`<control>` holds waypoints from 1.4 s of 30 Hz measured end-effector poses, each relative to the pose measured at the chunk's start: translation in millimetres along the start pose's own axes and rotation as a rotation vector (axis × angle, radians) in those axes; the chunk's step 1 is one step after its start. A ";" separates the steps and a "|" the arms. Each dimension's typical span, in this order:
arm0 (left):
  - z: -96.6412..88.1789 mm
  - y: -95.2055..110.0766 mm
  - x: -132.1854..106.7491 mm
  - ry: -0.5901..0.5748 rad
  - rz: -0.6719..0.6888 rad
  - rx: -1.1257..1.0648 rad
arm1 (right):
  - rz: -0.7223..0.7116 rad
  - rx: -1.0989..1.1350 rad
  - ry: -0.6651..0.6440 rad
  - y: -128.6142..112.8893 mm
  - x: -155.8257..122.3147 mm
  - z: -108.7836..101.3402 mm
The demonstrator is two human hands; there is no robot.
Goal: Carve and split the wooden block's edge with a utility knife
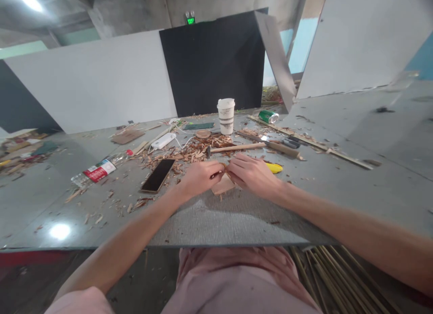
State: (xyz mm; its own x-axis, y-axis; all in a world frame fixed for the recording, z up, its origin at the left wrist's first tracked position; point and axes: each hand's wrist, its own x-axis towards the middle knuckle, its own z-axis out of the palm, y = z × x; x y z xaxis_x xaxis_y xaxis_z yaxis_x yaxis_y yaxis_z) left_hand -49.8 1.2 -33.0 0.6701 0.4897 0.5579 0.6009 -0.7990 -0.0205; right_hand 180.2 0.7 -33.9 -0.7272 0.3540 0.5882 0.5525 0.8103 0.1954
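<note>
My left hand and my right hand meet over the middle of the table, their fingers curled and closed. Between the fingertips a small brown piece shows, mostly covered, so its kind is unclear. Just below it lies a pale flat wooden block on the table, partly hidden by the right hand. Beyond the hands rests a hammer with a wooden handle and a dark head. A yellow object pokes out beside my right hand, and a black phone lies left of my left hand.
Wood shavings surround a white lidded paper cup. To the left are a plastic bottle and a white power strip. On the right lie a wooden-handled tool, a long strip and a green can.
</note>
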 end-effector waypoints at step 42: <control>-7.0 -5.2 0.6 0.482 -0.319 -0.057 | 0.706 1.800 -0.125 -11.3 6.8 10.0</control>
State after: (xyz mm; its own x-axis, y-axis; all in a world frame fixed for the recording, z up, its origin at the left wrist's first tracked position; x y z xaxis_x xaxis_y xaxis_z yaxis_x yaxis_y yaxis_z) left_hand -55.5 3.3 -26.7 0.1778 0.5055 0.8443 0.7073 -0.6622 0.2475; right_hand 165.0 -1.5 -39.9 -0.6610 0.7405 0.1212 -0.2286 -0.0448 -0.9725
